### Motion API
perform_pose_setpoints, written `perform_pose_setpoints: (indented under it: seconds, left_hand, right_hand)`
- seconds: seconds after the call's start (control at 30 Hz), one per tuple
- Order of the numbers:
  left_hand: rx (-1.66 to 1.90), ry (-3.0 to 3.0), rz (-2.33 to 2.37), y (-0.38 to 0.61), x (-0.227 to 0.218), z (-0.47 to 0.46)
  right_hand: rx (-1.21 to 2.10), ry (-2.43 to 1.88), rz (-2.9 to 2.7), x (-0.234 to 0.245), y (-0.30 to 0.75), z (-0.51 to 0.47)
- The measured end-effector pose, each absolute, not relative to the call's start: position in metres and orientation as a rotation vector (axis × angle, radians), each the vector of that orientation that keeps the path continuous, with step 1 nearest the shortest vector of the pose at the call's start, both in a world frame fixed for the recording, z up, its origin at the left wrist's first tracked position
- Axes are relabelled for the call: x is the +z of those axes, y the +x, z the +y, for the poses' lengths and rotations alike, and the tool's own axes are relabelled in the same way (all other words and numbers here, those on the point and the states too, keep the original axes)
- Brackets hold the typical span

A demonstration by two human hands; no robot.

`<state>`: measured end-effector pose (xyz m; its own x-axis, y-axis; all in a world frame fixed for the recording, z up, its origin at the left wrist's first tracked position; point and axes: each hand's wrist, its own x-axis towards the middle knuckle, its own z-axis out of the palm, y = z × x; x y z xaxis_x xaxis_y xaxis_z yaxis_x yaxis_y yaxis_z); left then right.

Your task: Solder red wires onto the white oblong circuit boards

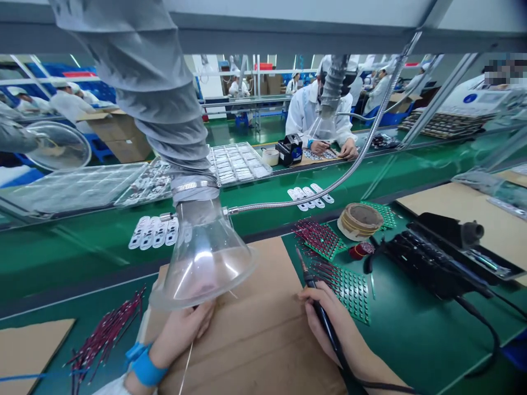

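Note:
My right hand [331,323] is closed round a black soldering iron [317,299] whose tip points up and away, toward a green board panel [349,288] with red wires. My left hand [183,329], with a blue wrist strap [144,365], reaches under the clear fume hood [203,263]. Its fingers are curled, and a thin solder wire [186,365] runs from it toward me. Both hands rest over a brown cardboard mat [255,329].
A grey extraction hose [164,104] hangs into the hood. Red wire bundles [105,334] lie at left. A tape roll [359,220], more green panels [319,237] and a black soldering station [444,249] sit at right. White parts [153,231] ride the green conveyor. Workers sit beyond.

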<state>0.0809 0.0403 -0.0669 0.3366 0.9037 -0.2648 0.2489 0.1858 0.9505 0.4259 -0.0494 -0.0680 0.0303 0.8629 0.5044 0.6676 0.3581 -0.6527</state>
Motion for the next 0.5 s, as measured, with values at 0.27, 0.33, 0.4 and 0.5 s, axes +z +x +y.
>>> perform_pose_setpoints:
  seconds: [0.27,0.33,0.4,0.5]
  left_hand:
    - [0.578,1.632,1.205,0.088,-0.046,0.042]
    - [0.528,1.738,1.174,0.092,-0.04,0.039]
    - [0.495,1.855,1.119,0.095,-0.035,0.034]
    - [0.438,2.024,0.979,0.101,-0.028,0.022]
  right_hand:
    - [0.354,-1.362,-1.683,-0.066,0.43,-0.05]
    - [0.389,-1.354,-1.675,-0.065,0.426,-0.052]
    - [0.419,-1.354,-1.679,-0.064,0.418,-0.054]
    - [0.483,-1.372,-1.769,-0.06,0.404,-0.057]
